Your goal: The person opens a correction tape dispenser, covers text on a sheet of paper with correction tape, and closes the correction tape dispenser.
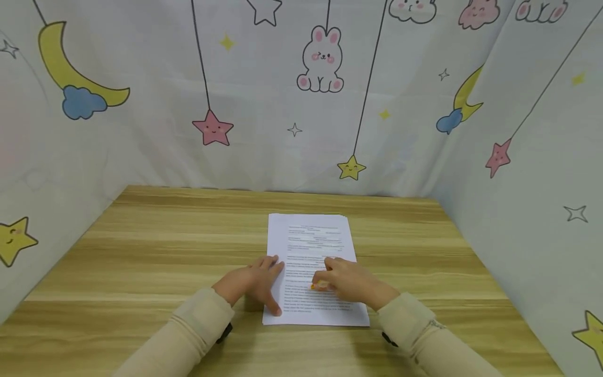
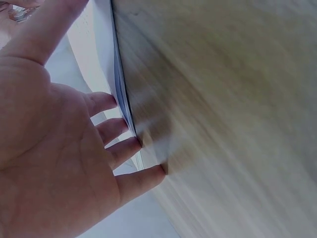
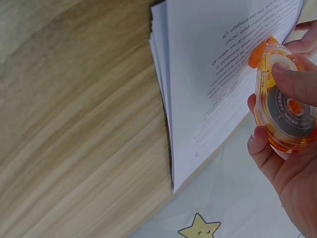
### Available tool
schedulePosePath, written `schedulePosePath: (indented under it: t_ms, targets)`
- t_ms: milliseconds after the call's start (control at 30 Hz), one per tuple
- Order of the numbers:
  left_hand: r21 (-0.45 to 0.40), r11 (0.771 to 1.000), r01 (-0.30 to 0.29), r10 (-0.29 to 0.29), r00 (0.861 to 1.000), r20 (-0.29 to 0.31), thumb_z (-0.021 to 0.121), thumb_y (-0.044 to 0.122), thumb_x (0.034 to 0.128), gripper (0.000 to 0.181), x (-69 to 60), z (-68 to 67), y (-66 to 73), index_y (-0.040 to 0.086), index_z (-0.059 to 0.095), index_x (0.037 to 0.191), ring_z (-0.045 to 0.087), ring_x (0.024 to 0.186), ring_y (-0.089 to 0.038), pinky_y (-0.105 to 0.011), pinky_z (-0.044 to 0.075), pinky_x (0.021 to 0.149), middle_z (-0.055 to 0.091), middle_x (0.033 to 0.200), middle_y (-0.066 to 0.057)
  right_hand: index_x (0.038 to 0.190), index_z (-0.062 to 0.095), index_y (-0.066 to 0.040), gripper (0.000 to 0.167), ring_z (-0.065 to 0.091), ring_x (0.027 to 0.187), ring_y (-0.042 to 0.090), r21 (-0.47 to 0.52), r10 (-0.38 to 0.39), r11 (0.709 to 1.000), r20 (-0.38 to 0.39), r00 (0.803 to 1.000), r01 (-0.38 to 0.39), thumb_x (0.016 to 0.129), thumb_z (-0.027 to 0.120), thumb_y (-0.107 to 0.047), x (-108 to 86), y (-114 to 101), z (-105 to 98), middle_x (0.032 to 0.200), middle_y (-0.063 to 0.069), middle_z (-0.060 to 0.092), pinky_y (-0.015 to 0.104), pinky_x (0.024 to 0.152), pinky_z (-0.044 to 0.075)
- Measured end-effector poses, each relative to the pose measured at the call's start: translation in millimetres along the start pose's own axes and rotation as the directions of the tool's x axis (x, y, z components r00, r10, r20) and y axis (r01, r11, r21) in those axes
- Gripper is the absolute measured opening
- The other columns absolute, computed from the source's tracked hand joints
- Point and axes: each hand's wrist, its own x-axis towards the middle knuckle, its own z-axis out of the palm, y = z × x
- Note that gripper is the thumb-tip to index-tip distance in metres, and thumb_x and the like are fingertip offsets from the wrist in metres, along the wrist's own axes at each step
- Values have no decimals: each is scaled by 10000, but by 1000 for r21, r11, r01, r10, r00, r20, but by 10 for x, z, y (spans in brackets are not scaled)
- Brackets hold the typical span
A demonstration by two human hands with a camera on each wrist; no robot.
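Observation:
A stack of printed paper (image 1: 278, 235) lies on the wooden table, with whitish gaps along several text lines in its upper half. My right hand (image 1: 348, 280) grips a clear and orange correction tape dispenser (image 3: 291, 119), thumb on one side and fingers curled behind. Its orange tip is at the printed text on the top sheet, though contact cannot be told. At the stack's left edge, my left hand (image 1: 256, 280) rests with fingers spread; the left wrist view shows its fingertips (image 2: 130, 148) along the sheets' edge. The dispenser is mostly hidden by the right hand in the head view.
The wood-grain table (image 1: 165, 251) extends on both sides of the stack. White curtains (image 1: 264, 167) printed with stars, moons and rabbits hang behind it and at both sides. Both forearms wear cream sleeves (image 1: 414, 319).

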Motion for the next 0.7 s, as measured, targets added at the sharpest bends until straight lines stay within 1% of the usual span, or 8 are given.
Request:
schedulePosePath:
  t_ms: [100,200,333,467,700]
  targets:
    - [9,1000,-3,3,1000,3,781,479,660,1070,-10,-2,-4,48,212,1457,123,1401,-366,-543,220,1096,123,1530,-156,952,659,-287,136,423,617,83,2,0,1000,-20,1000,0,825,670,-239,-33,16,9,743,-41,471,156,540,351]
    - [7,1000,1,-1,1000,4,781,476,661,1065,-22,5,3,49,215,1456,125,1400,-364,-541,225,1094,126,1530,-155,936,665,-286,131,409,601,84,2,4,1000,-27,1000,-4,822,675,-223,-77,37,9,725,-40,465,161,533,340]
    - [-1,1000,10,-10,1000,3,786,481,652,1070,-17,6,12,57,220,1456,122,1402,-358,-532,226,1097,127,1531,-149,941,670,-281,174,379,585,74,1,12,1000,-12,1000,-12,813,681,-163,-132,86,-3,722,-40,465,160,527,326]
    - [12,1000,6,-6,1000,-3,782,483,655,1073,-13,18,5,48,214,1455,124,1396,-373,-543,229,1091,125,1527,-162,941,672,-274,178,333,562,63,5,22,1000,2,1000,-22,823,666,-141,-206,136,1,712,-36,455,154,518,304]
    - [7,1000,4,-4,1000,-10,782,479,657,1060,-1,9,10,59,224,1455,122,1398,-375,-550,228,1089,131,1528,-153,909,666,-263,209,276,553,46,21,52,998,-32,998,-51,804,676,-82,-386,232,15,696,-43,422,135,500,259]
